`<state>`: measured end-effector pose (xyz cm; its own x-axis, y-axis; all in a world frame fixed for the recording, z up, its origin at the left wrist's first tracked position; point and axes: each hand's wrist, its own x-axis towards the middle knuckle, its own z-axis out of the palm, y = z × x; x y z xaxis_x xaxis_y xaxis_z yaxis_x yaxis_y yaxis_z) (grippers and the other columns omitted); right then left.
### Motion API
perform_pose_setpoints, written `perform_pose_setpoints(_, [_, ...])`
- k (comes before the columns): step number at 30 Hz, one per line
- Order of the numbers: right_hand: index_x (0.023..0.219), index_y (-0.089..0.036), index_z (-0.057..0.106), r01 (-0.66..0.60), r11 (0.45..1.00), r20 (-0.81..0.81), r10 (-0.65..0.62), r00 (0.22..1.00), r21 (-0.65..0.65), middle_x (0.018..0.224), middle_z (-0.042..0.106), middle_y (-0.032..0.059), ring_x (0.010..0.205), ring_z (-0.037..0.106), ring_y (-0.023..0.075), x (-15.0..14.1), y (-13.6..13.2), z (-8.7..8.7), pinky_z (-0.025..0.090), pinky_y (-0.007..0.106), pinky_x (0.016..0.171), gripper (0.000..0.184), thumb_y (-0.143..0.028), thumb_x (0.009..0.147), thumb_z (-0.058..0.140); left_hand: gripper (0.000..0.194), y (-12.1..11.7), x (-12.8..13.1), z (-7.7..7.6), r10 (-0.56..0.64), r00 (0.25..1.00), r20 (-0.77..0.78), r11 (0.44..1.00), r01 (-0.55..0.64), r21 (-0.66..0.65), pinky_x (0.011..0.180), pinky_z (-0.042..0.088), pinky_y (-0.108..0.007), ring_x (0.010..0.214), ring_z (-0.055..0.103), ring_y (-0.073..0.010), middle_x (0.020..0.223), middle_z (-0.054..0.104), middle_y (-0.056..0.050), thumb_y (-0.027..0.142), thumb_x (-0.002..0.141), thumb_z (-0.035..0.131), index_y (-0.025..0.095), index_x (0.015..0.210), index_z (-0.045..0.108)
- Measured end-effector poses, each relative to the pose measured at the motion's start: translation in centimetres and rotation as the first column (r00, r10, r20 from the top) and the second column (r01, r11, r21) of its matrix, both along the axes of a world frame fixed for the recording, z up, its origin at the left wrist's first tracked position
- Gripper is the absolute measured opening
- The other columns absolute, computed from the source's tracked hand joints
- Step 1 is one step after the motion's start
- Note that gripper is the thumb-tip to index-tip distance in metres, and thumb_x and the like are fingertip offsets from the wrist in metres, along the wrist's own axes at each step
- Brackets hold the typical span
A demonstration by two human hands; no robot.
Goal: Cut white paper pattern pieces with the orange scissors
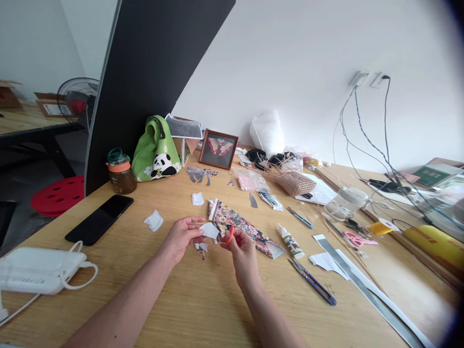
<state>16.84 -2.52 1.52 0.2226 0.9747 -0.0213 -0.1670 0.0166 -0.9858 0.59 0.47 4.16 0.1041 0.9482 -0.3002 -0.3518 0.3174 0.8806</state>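
Observation:
My left hand pinches a small white cut piece between thumb and fingers. In my right hand are small orange-handled scissors, held close to the piece's right edge. Behind both hands lies a strip of floral fabric, slanting down to the right. A small floral scrap sits just below my left fingers. Two other white pieces, one behind my left hand and one to its left, rest on the wooden table.
On the right lie a glue bottle, purple thread snips, a blue cutter and pink scissors. A black phone, a jar and a green panda bag are at left. A framed picture stands behind.

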Motion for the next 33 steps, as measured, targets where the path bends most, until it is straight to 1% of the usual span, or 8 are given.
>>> perform_pose_setpoints(6, [0.066, -0.017, 0.052, -0.194, 0.979, 0.4, 0.202, 0.894, -0.061, 0.056, 0.052, -0.0029, 0.05, 0.044, 0.0103, 0.5, 0.0, 0.1, 0.033, 0.022, 0.049, 0.017, -0.027, 0.073, 0.064, 0.025, 0.8, -0.8, -0.1, 0.177, 0.981, 0.078, 0.983, -0.179, 0.025, 0.055, 0.057, -0.023, 0.057, 0.066, -0.0132, 0.067, 0.069, -0.006, -0.008, 0.063, 0.062, 0.008, 0.082, 0.064])
perform_pose_setpoints(10, [0.066, -0.018, 0.051, -0.354, 0.929, 0.739, 0.312, 0.598, -0.106, 0.061, 0.056, -0.0019, 0.055, 0.047, 0.0111, 0.2, -1.1, 0.5, 0.032, 0.022, 0.053, 0.01, -0.012, 0.069, 0.059, 0.025, 1.5, -1.7, -0.2, 0.328, 0.938, 0.115, 0.941, -0.335, 0.045, 0.056, 0.058, -0.023, 0.061, 0.067, -0.0133, 0.071, 0.068, -0.005, -0.009, 0.062, 0.062, 0.01, 0.079, 0.063])
perform_pose_setpoints(14, [0.072, -0.018, 0.058, -0.53, 0.838, 0.91, 0.313, 0.271, -0.13, 0.072, 0.061, 0.0012, 0.069, 0.052, 0.0145, -0.3, -2.3, 1.0, 0.035, 0.023, 0.062, 0.006, -0.015, 0.071, 0.063, 0.026, 1.8, -2.1, -0.5, 0.372, 0.919, 0.131, 0.923, -0.381, 0.048, 0.056, 0.058, -0.024, 0.061, 0.067, -0.0138, 0.072, 0.068, -0.004, -0.009, 0.062, 0.062, 0.01, 0.08, 0.062])
perform_pose_setpoints(17, [0.077, -0.019, 0.064, -0.631, 0.761, 0.935, 0.318, 0.158, -0.152, 0.08, 0.061, 0.0036, 0.081, 0.054, 0.0176, -0.5, -2.8, 1.4, 0.038, 0.023, 0.068, 0.004, -0.023, 0.075, 0.065, 0.028, 1.8, -1.9, -0.7, 0.36, 0.923, 0.138, 0.929, -0.368, 0.038, 0.056, 0.058, -0.024, 0.061, 0.067, -0.0136, 0.072, 0.067, -0.003, -0.009, 0.062, 0.063, 0.011, 0.081, 0.062])
perform_pose_setpoints(20, [0.079, -0.02, 0.068, -0.656, 0.739, 0.928, 0.335, 0.161, -0.153, 0.09, 0.06, 0.0053, 0.084, 0.055, 0.0183, -0.6, -3.0, 1.5, 0.038, 0.024, 0.068, 0.008, -0.028, 0.075, 0.067, 0.028, 1.7, -1.7, -0.7, 0.34, 0.931, 0.133, 0.937, -0.347, 0.033, 0.056, 0.057, -0.024, 0.061, 0.066, -0.0136, 0.071, 0.067, -0.003, -0.009, 0.062, 0.063, 0.011, 0.081, 0.061])
perform_pose_setpoints(24, [0.08, -0.019, 0.066, -0.601, 0.767, 0.9, 0.401, 0.173, -0.226, 0.082, 0.063, 0.0038, 0.065, 0.054, 0.015, -0.6, -3.1, 1.2, 0.034, 0.023, 0.057, 0.013, -0.017, 0.068, 0.07, 0.028, 1.5, -1.5, -0.5, 0.326, 0.937, 0.123, 0.943, -0.332, 0.033, 0.056, 0.057, -0.024, 0.061, 0.066, -0.013, 0.071, 0.066, -0.003, -0.009, 0.062, 0.063, 0.011, 0.08, 0.061])
perform_pose_setpoints(29, [0.078, -0.021, 0.064, -0.597, 0.738, 0.738, 0.586, 0.334, -0.316, 0.065, 0.064, -0.0026, 0.054, 0.051, 0.0115, -0.6, -3.2, 0.5, 0.029, 0.02, 0.048, 0.021, -0.01, 0.061, 0.07, 0.028, 1.4, -1.4, -0.5, 0.32, 0.94, 0.118, 0.945, -0.326, 0.036, 0.055, 0.057, -0.023, 0.06, 0.065, -0.0119, 0.071, 0.065, -0.002, -0.009, 0.061, 0.064, 0.011, 0.08, 0.062])
perform_pose_setpoints(33, [0.073, -0.02, 0.063, -0.639, 0.701, 0.595, 0.672, 0.441, -0.317, 0.061, 0.063, -0.0035, 0.051, 0.05, 0.0102, -0.6, -3.1, 0.3, 0.03, 0.019, 0.046, 0.014, -0.01, 0.064, 0.067, 0.027, 1.3, -1.4, -0.5, 0.287, 0.953, 0.094, 0.956, -0.291, 0.034, 0.054, 0.056, -0.024, 0.06, 0.064, -0.0123, 0.073, 0.064, -0.002, -0.006, 0.061, 0.065, 0.011, 0.082, 0.064])
